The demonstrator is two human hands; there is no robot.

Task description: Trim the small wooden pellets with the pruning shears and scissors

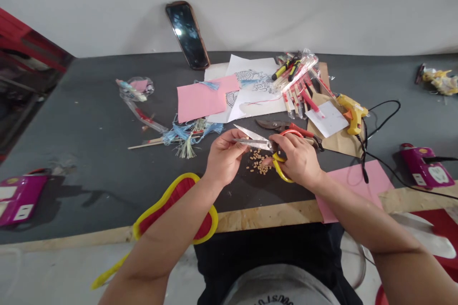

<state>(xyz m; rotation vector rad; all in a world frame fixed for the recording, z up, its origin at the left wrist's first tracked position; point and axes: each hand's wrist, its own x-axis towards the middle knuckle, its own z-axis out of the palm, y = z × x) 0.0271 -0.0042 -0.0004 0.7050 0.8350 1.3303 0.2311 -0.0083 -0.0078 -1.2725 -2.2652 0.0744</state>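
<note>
My right hand (296,159) is shut on a pair of scissors (252,138) with yellow and orange handles, their open steel blades pointing left. My left hand (225,157) closes against the lower blade, and its fingers hide anything small pinched there. Just below the blades lies a small heap of tan pieces (257,162) on the dark grey tabletop (89,128). Behind my right hand rest red-handled pruning shears (286,128), apart from it.
Behind the hands lie pink paper (202,100), blue tassels (189,136), printed sheets, red-tipped sticks (296,88) and a yellow glue gun (352,112) with black cord. A pink sheet (352,190) overhangs the wooden front edge (268,214). Magenta power strips (424,164) sit at both sides.
</note>
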